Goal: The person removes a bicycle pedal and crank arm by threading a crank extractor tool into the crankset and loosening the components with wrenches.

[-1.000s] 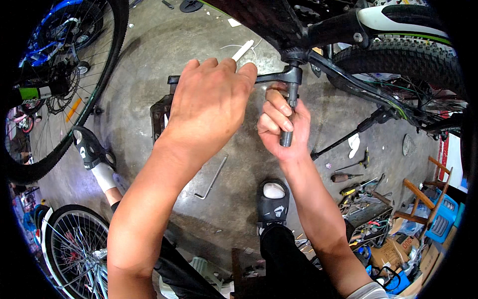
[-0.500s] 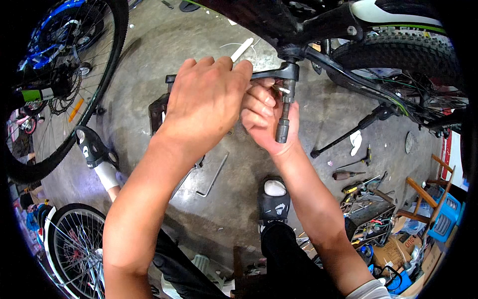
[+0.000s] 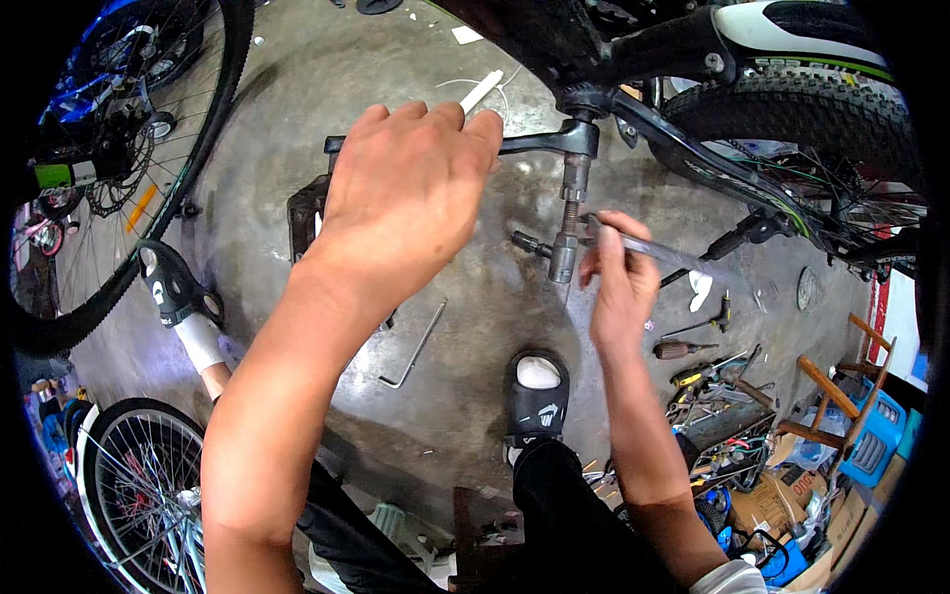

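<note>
My left hand (image 3: 411,188) is closed over a black crank arm (image 3: 539,144) of the bike; its fingertips are hidden. From the crank's end a crank puller (image 3: 574,178) points toward me, with its threaded bolt and hex end showing. In my right hand (image 3: 625,282), just right of the puller, is a metal wrench (image 3: 663,252). Its near end is by the bolt, though I cannot tell whether they touch; its far end is smeared by motion. Left of the hex end shows a short dark ribbed piece (image 3: 531,243); whether it is attached is unclear.
The bike frame (image 3: 534,49) and knobby tire (image 3: 792,124) fill the upper right, with a kickstand (image 3: 727,238) below. An L-shaped hex key (image 3: 416,346) and a screwdriver (image 3: 683,350) lie on the floor. Tools, boxes and a wooden stool (image 3: 831,386) crowd the lower right.
My right hand has left the crank puller, moved right and down, and now holds a wrench. The left hand stays on the crank arm. The dark ribbed piece has come into sight.
</note>
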